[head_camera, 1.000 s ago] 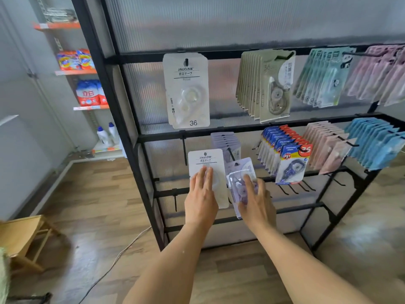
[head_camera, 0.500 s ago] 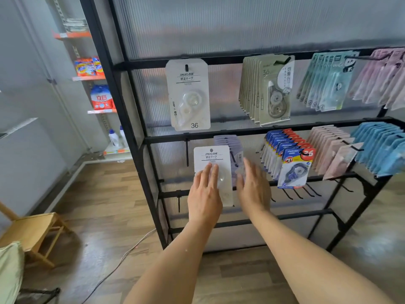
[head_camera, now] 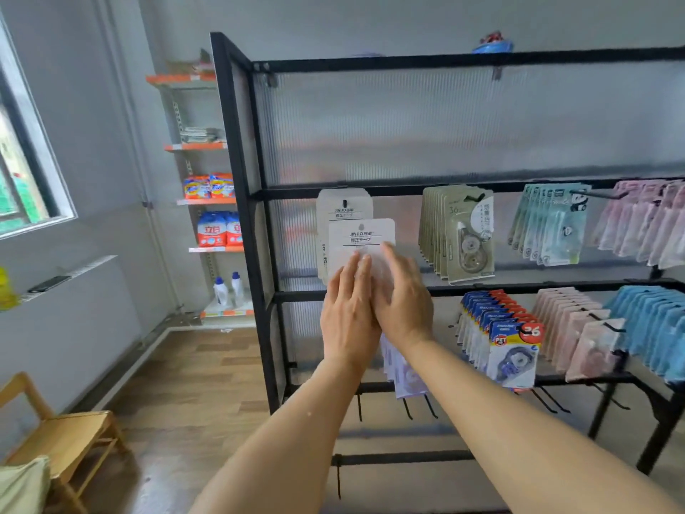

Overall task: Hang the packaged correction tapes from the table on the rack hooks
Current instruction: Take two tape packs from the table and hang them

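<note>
**White pack raised to the top-left hook**

Both hands are up at the left end of the black rack (head_camera: 237, 202), side by side and touching. The left hand (head_camera: 348, 313) lies with straight fingers flat on the front of a white correction-tape pack (head_camera: 361, 239); the right hand (head_camera: 402, 302) is at the pack's right edge with fingers extended. Whether a thumb is tucked behind the card cannot be told (the hands hide its lower half).

The held pack overlaps the bottom of another white pack (head_camera: 343, 205) of the same brand, which hangs on a hook from the upper rail. Its own top edge sits below that hook.

To the right on the same rail hang a row of olive-grey packs (head_camera: 457, 231), then mint-green packs (head_camera: 548, 224), then pink packs (head_camera: 641, 220). On the rail beneath are blue packs with red tops (head_camera: 498, 343), pale pink packs (head_camera: 578, 328) and light blue packs (head_camera: 652, 320). A few lilac packs (head_camera: 404, 372) hang just under the right wrist.

Left of the rack, a wall shelf (head_camera: 207, 200) carries detergent bags (head_camera: 209, 185) and bottles (head_camera: 228, 289); a wooden chair (head_camera: 63, 435) stands on the wood floor at lower left.
</note>
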{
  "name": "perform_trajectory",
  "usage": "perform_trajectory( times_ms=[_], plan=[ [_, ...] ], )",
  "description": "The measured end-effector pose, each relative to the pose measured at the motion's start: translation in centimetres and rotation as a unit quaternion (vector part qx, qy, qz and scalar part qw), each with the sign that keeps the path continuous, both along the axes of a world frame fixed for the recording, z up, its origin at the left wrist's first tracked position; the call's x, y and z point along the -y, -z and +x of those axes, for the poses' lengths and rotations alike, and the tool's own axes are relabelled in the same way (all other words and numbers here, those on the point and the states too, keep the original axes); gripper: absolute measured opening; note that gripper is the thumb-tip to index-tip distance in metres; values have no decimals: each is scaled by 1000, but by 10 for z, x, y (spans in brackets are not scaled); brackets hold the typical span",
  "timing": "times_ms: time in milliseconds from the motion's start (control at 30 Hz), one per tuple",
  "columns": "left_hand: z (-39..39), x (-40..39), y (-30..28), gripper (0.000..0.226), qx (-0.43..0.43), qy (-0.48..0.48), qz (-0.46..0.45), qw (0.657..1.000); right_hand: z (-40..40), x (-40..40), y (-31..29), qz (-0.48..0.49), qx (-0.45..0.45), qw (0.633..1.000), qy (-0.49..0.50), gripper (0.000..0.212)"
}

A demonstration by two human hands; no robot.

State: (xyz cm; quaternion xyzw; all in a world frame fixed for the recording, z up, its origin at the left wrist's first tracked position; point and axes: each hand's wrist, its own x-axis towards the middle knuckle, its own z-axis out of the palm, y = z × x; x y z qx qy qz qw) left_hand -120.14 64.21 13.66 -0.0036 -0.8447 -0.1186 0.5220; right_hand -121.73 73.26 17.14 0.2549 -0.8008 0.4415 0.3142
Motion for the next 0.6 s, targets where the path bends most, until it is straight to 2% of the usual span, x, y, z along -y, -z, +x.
perform_trajectory(
  times_ms=[67, 133, 333, 600],
  plan=[
    [-3, 6, -14, 51, -32, -3, 1, 999, -2, 6, -17, 11, -4, 1000, -7, 48],
    [-5, 12, -27, 58, -40, -8, 5, 999, -6, 12, -31, 16, -4, 1000, -16, 49],
    [-7, 20, -44, 64, 5, -24, 22, 999, -20, 26, -53, 29, 37, 999, -26, 49],
    [-8, 18, -44, 54, 0, -3, 28, 1000, -24, 31, -47, -40, 57, 998, 2, 45]
  ],
)
